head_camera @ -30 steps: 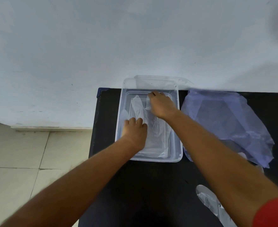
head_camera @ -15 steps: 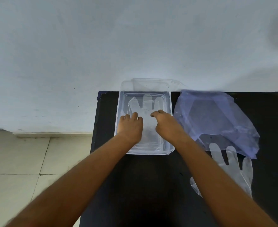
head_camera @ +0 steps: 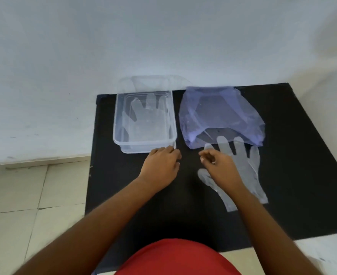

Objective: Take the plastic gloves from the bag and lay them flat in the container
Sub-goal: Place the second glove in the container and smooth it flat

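A clear plastic container stands at the back left of the black table, with a clear plastic glove lying flat inside it. To its right lies a crumpled purple bag. A second clear glove lies flat on the table in front of the bag, fingers pointing away from me. My left hand rests just in front of the container's near right corner, fingers curled and empty. My right hand hovers over the thumb side of the second glove, fingers loosely apart, holding nothing.
The black table backs onto a white wall. Pale floor tiles lie to the left, beyond the table's left edge. My red shirt shows at the bottom.
Both hands have drawn back out of the container toward me, leaving the glove flat inside. The right hand has shifted right, over the second glove. The camera view has tilted down.
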